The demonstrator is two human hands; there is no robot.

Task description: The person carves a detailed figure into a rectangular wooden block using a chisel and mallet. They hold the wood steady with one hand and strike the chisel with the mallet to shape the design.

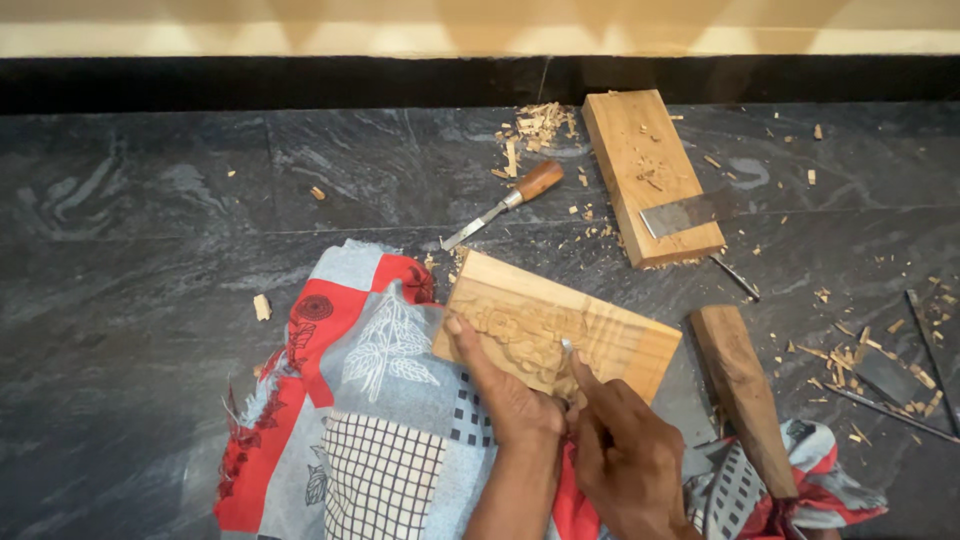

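Centrally, carved wooden panel on patterned cloth; left hand presses its near edge, fingers spread narrow; right hand pinches small metal carving tool against carving. Wooden-handled chisel, upper centre; wooden mallet, lower right.

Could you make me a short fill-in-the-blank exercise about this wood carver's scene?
1. Both hands, left hand and right hand, work on a carved wooden ____ lying on the patterned cloth.
2. The chisel lying on the dark floor has a ____ handle.
3. Wood ____ are scattered around the plain wooden block.
4. The wooden mallet lies to the person's ____.

Missing words: panel; wooden; chips; right
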